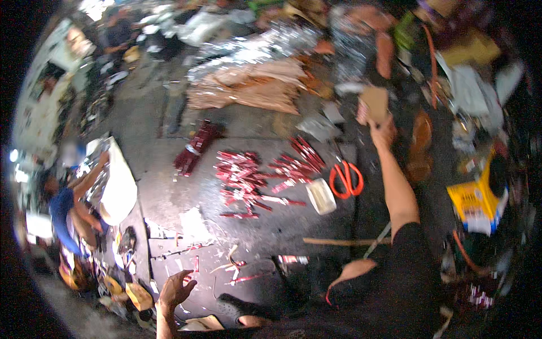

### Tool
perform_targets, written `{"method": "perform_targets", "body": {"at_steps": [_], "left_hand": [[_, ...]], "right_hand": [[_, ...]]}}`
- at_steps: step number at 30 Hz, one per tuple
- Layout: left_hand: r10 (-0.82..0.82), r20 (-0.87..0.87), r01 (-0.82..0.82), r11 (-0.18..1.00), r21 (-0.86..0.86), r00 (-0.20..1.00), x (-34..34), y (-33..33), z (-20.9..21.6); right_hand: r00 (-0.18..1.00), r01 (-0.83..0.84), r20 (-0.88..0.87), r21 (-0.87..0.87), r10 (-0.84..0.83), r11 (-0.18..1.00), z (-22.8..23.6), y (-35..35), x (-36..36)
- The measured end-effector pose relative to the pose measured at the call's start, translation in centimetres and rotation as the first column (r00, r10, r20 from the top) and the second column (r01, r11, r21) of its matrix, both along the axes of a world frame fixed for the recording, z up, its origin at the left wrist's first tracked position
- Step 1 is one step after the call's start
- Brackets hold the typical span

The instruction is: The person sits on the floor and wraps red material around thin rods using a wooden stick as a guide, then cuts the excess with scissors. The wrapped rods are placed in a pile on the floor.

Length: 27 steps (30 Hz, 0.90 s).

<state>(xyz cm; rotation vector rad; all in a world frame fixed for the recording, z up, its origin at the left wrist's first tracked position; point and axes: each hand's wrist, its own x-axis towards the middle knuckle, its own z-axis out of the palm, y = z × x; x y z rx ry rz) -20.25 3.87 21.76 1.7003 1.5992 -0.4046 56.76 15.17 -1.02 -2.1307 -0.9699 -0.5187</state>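
My right hand (pixel 384 133) reaches far forward on the right, its fingers closed on a tan, box-like piece of cardboard (pixel 375 103); the picture is blurred there. Near the lower left, my left hand (pixel 176 291) hovers with its fingers apart and nothing in them. Thin red-and-white scraps (pixel 195 264) lie just beyond it. In the middle of the dark work surface (pixel 226 133) are loose piles of dark red strips (pixel 240 175). A tied dark red bundle (pixel 196 148) lies left of them. Orange-handled scissors (pixel 346 179) lie to their right, beside a small whitish tray (pixel 322 196).
Brown sheets (pixel 243 85) and shiny plastic wrapping (pixel 259 45) are heaped at the far side. A wooden stick (pixel 339 241) lies before me. At right is a yellow bag (pixel 474 200). Another person (pixel 70 212) in blue sits at left by a white sheet (pixel 119 186).
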Motion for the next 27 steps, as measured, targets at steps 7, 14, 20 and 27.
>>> {"method": "perform_targets", "body": {"at_steps": [7, 14, 20, 27], "left_hand": [[0.127, -0.012, -0.126, 0.991, 0.042, 0.992, 1.1, -2.1, 4.4], [-0.056, 0.203, -0.005, 0.957, 0.289, 0.978, 5.4, 0.9, 4.7], [0.035, 0.818, -0.165, 0.983, 0.075, 0.574, 14.1, 6.7, 6.2], [0.309, 0.931, -0.287, 0.890, -0.355, -0.195, 17.4, 10.8, 11.7]], "right_hand": [[0.890, 0.146, -0.298, -0.529, -0.344, 0.836, -0.5, 5.0, -2.4], [0.941, -0.021, -0.311, 0.350, 0.138, 0.937, 5.2, 1.1, -5.2], [0.305, -0.682, -0.478, 0.494, 0.824, 0.539, 24.0, -3.2, -21.7], [0.307, -0.951, -0.322, -0.064, 0.896, 0.303, 37.4, -0.3, -42.6]]}}
